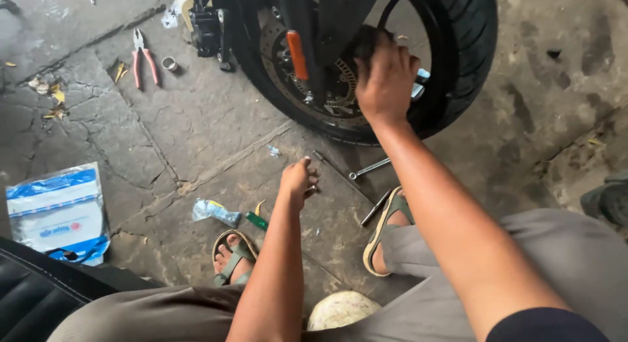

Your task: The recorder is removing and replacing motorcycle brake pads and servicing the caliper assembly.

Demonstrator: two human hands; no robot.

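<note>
The right hand (386, 80) presses on the hub area of the motorcycle front wheel (366, 60), its grip seemingly closed over something dark there, though the fingers are hidden. The left hand (297, 181) hovers low over the cracked stone floor (196, 119), grip pinched on a small metal part. A spanner (368, 168) lies just beside it. Wheel fitting seems in hand; next likely calls for the spanner
</note>
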